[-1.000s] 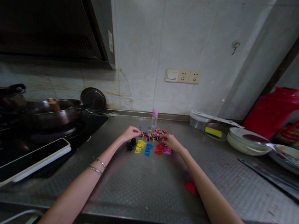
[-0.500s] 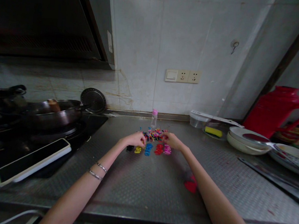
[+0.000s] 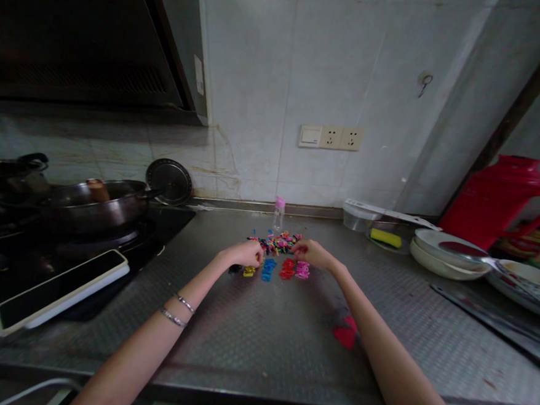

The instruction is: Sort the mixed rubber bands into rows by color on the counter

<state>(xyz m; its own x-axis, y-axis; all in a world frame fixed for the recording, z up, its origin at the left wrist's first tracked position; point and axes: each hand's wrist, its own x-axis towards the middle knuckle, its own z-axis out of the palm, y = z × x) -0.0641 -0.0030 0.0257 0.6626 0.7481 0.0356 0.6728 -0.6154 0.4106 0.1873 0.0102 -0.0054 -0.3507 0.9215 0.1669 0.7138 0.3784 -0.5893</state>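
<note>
A mixed heap of small coloured bits (image 3: pixel 279 242) lies on the steel counter (image 3: pixel 261 331). In front of it sit sorted little piles: black (image 3: pixel 234 268), yellow (image 3: pixel 249 271), blue (image 3: pixel 268 269), red (image 3: pixel 287 268) and pink (image 3: pixel 302 269). My left hand (image 3: pixel 247 253) hovers over the yellow and black piles, fingers curled in a pinch; what it holds is too small to name. My right hand (image 3: pixel 309 253) is at the right edge of the heap above the pink pile, fingers pinched together. Two bangles ring my left wrist.
A small clear bottle with a pink cap (image 3: pixel 278 214) stands behind the heap. A stove with pans (image 3: pixel 89 205) and a phone (image 3: pixel 60 289) on a cable are at left. A red lid (image 3: pixel 344 334) lies by my right forearm. Bowls (image 3: pixel 446 255), a sponge tub (image 3: pixel 385 238) and a red flask (image 3: pixel 501 197) are at right.
My left hand has moved right from beside the black pile to over the yellow pile. My right hand stayed at the heap's right edge.
</note>
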